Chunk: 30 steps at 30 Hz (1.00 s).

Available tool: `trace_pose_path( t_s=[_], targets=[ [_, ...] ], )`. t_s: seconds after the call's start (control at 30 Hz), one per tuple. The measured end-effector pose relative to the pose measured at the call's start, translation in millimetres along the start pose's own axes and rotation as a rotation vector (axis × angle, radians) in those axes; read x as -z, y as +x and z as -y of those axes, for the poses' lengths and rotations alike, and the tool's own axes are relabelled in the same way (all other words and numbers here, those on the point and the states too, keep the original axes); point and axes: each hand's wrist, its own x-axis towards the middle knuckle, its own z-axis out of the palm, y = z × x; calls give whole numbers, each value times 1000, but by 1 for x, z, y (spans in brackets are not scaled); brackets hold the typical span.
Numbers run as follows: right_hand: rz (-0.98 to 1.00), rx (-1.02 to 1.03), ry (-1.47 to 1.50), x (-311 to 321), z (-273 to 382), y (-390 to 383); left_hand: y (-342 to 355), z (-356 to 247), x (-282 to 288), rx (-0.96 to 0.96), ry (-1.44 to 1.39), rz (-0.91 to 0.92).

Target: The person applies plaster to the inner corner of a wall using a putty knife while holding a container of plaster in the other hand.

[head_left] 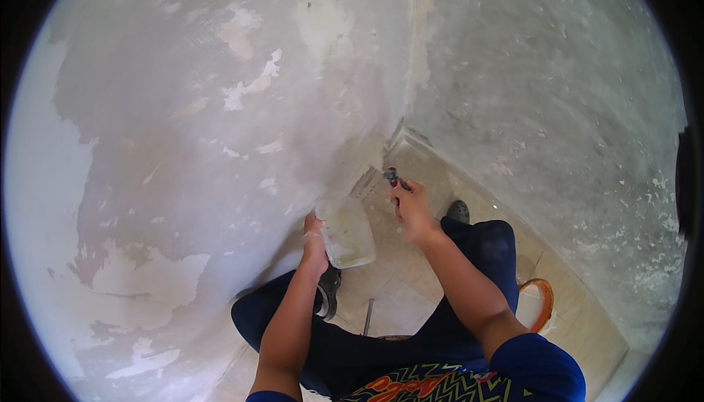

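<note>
My left hand grips the left edge of a shallow whitish plastic tub with a smeared inside. It holds the tub close to the left wall, above the floor. My right hand is closed around a small hand tool with a dark handle. The tool points at the foot of the left wall, near the corner. Its working end is too small to make out, and I cannot tell whether it touches the wall.
A grey, patchy right wall meets the left one at the corner. On the tiled floor, a round bucket with an orange-brown rim stands beside my right leg. A thin dark bar lies between my legs. My shoes flank the work spot.
</note>
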Motion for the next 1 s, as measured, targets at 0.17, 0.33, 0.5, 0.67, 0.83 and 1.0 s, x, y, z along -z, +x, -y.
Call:
trace_pose_path(
  t_s=[0.17,0.33,0.5,0.67,0.83,1.0],
  targets=[
    [-73,312,-322,-7,-22,52,-2,-2,-16,-40,-27,46],
    [-51,492,-530,-65,-2,23,-4,-5,-13,-60,80,-29],
    [59,424,-460,-77,24,-16,14,9,8,-101,136,-74],
    [212,360,-320,-40,28,-30,4,2,-21,-75,100,3],
    [344,-76,38,-15,45,-41,2,3,-13,-110,74,-6],
    [103,-22,-9,4,-4,17,1,1,-12,-42,17,29]
  ],
)
